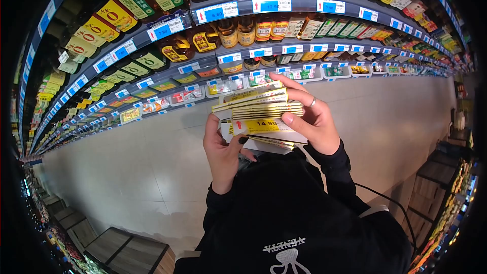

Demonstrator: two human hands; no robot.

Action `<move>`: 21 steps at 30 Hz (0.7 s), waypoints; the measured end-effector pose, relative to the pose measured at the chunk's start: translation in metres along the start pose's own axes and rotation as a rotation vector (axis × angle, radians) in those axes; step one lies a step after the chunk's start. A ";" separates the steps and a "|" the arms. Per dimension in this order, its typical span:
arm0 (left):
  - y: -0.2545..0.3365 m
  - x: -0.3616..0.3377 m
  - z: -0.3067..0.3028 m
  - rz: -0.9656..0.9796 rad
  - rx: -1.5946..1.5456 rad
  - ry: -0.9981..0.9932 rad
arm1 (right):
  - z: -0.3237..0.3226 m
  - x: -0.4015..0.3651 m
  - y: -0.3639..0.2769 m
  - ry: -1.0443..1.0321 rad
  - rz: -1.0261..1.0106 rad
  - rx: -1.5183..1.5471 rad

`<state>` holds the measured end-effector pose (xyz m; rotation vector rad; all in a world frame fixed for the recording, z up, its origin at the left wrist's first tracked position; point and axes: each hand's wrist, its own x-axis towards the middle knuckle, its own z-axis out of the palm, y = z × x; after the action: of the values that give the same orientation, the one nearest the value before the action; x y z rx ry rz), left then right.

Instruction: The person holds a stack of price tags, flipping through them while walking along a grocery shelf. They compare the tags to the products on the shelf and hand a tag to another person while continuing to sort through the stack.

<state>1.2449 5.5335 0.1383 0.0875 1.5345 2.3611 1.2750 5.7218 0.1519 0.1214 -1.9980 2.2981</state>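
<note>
A thick, fanned stack of yellow-and-white price tags (pixel 264 124) is between my two hands, in front of my chest. The tag facing up reads 14.90 with a red arrow. My left hand (pixel 223 147) closes on the stack's left side, its dark-nailed thumb pressed across the lower tags. On the other side, my right hand (pixel 314 119), with a ring on one finger, grips the stack between thumb and fingers. Several tags at the top are splayed apart, and those below are seen edge-on.
Curved-looking shelves (pixel 248 7) of bottles and packets stretch ahead, with blue-and-white price labels (pixel 218 12) along their edges. Small white bins (pixel 335 73) line the bottom shelf. Wooden crates (pixel 127 251) stand behind at lower left, more at right. A black cable (pixel 388 198) hangs by my right side.
</note>
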 end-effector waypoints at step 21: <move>-0.003 -0.007 -0.008 0.302 0.026 -0.243 | -0.003 -0.007 -0.024 -0.119 -0.174 -0.014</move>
<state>1.2508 5.5254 0.1336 0.6291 1.5205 2.4414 1.2851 5.7275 0.1742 0.4222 -1.9696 2.2156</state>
